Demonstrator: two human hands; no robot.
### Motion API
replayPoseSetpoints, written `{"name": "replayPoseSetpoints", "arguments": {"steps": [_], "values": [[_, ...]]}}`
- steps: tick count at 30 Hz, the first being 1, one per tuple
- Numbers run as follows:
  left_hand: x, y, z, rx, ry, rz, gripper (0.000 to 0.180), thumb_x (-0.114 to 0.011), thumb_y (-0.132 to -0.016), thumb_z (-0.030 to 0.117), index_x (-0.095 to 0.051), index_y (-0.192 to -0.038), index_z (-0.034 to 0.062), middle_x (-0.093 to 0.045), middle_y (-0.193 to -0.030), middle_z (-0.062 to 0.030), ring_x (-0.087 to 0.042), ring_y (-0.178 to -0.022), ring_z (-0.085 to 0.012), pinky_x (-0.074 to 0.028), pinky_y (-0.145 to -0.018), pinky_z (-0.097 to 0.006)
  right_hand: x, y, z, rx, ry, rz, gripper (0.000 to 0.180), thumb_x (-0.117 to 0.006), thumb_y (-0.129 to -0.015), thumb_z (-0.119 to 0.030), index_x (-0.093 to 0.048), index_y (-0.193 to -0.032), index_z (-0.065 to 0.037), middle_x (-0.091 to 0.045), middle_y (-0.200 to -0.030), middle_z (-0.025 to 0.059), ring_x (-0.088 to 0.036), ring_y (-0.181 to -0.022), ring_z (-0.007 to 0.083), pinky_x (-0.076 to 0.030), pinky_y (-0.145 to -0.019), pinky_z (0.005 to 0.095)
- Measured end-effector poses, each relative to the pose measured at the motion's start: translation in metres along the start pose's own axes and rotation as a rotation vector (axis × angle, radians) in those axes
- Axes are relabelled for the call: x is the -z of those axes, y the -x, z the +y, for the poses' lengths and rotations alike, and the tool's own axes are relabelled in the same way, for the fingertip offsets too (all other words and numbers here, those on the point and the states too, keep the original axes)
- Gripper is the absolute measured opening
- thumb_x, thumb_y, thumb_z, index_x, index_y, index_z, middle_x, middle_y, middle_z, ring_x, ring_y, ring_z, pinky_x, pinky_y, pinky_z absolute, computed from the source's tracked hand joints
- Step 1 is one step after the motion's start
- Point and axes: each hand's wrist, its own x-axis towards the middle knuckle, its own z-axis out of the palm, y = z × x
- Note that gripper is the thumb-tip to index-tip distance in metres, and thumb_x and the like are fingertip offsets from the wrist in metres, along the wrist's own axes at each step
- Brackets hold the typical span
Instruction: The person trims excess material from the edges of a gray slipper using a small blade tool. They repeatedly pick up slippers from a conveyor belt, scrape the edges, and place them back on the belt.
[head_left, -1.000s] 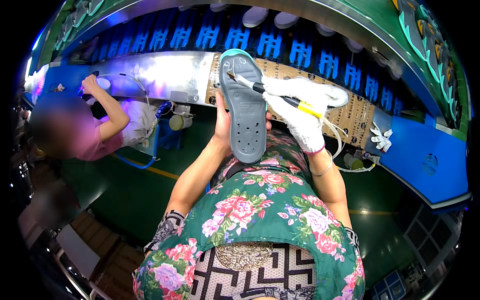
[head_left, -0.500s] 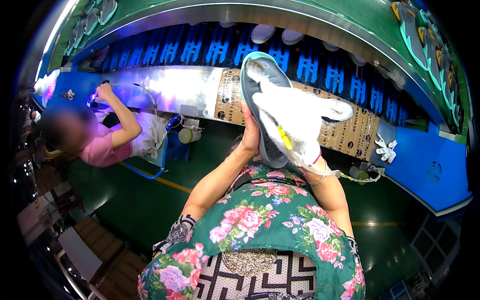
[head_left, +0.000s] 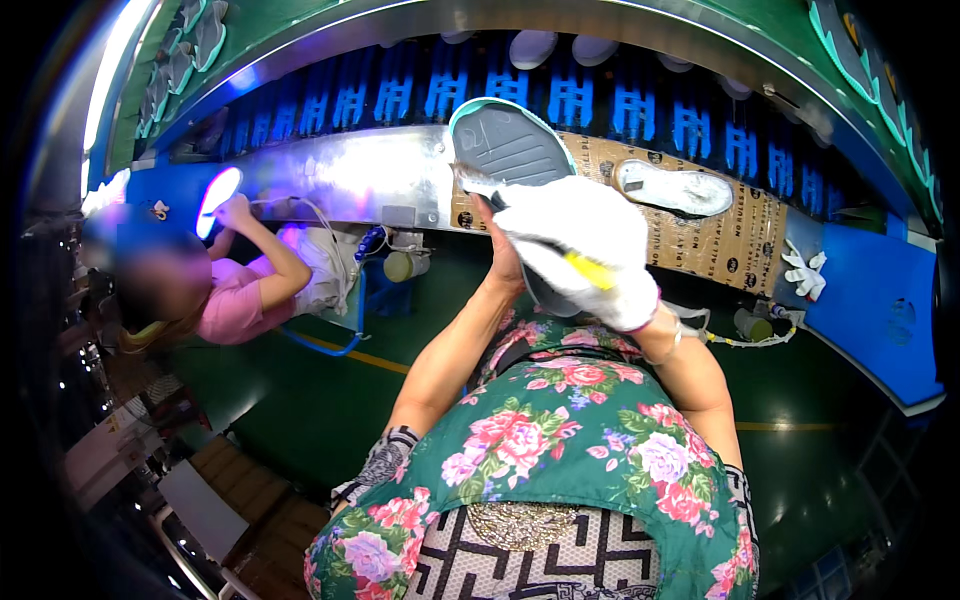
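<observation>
My bare left hand (head_left: 502, 250) grips the left side of a grey shoe sole (head_left: 505, 145) with a teal rim, held upright in front of me over the bench edge. My right hand (head_left: 580, 245), in a white glove, is closed around a brush (head_left: 478, 182) whose dark bristles reach the sole's left edge near my left fingers. A yellow band or part shows at the glove, and its exact nature is unclear. The glove hides the lower middle of the sole. Just right of the sole lies a white shoe upper (head_left: 675, 190), bottom up, on the cardboard.
Cardboard (head_left: 700, 255) covers part of the metal bench (head_left: 350, 170). Behind runs a conveyor with blue supports (head_left: 570, 95). A white glove (head_left: 803, 270) lies on the blue panel at right. A cord trails from my right wrist. At left, a co-worker (head_left: 245, 290) handles a lit sole.
The brush has moved from the sole's far end down to its left edge, with my right hand shifting toward the left. More of the white upper now shows. My left hand keeps its hold.
</observation>
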Motion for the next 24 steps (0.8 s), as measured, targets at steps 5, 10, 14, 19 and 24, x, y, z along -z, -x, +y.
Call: {"name": "replayPoseSetpoints", "arguments": {"steps": [5, 10, 14, 19, 24], "values": [[-0.006, -0.003, 0.005, -0.140, -0.099, -0.069, 0.098, -0.016, -0.090, 0.084, -0.028, -0.154, 0.0118, -0.045, -0.148, -0.0099, -0.047, -0.135, -0.0276, -0.038, -0.114, -0.044, 0.003, 0.008, 0.011, -0.148, 0.012, 0.082, 0.026, -0.076, -0.078, -0.007, -0.076, -0.104, -0.008, -0.075, -0.103, 0.0126, -0.071, -0.091, 0.0271, -0.055, -0.080, 0.0350], [0.036, -0.008, -0.008, -0.035, 0.028, -0.092, 0.105, -0.019, -0.085, 0.089, -0.036, -0.150, 0.0083, -0.055, -0.139, -0.0128, -0.055, -0.127, -0.0282, -0.046, -0.108, -0.046, -0.008, 0.011, 0.006, -0.071, -0.012, -0.143, 0.027, -0.074, -0.080, -0.010, -0.076, -0.107, -0.013, -0.074, -0.108, 0.0085, -0.070, -0.094, 0.0284, -0.054, -0.083, 0.0372], [0.013, -0.015, 0.012, -0.106, 0.028, 0.029, 0.102, -0.021, -0.087, 0.088, -0.034, -0.150, 0.0093, -0.052, -0.140, -0.0143, -0.055, -0.126, -0.0297, -0.047, -0.106, -0.046, 0.006, 0.010, 0.019, -0.159, -0.122, -0.001, 0.028, -0.076, -0.078, -0.010, -0.077, -0.105, -0.013, -0.075, -0.109, 0.0084, -0.071, -0.098, 0.0262, -0.055, -0.085, 0.0366], [0.037, -0.015, 0.011, 0.028, 0.106, 0.057, 0.094, -0.016, -0.092, 0.083, -0.029, -0.153, 0.0130, -0.049, -0.142, -0.0108, -0.054, -0.127, -0.0267, -0.046, -0.108, -0.042, -0.010, 0.024, 0.014, 0.031, 0.002, -0.155, 0.027, -0.072, -0.081, -0.010, -0.075, -0.108, -0.016, -0.071, -0.100, 0.0063, -0.067, -0.088, 0.0296, -0.053, -0.076, 0.0402], [0.016, -0.010, 0.031, -0.147, -0.048, 0.049, 0.094, -0.016, -0.091, 0.083, -0.028, -0.154, 0.0137, -0.049, -0.142, -0.0109, -0.054, -0.126, -0.0269, -0.048, -0.106, -0.042, 0.000, 0.023, 0.028, -0.104, -0.099, -0.082, 0.026, -0.074, -0.080, -0.012, -0.075, -0.106, -0.013, -0.074, -0.108, 0.0081, -0.069, -0.093, 0.0279, -0.054, -0.080, 0.0383]]}}
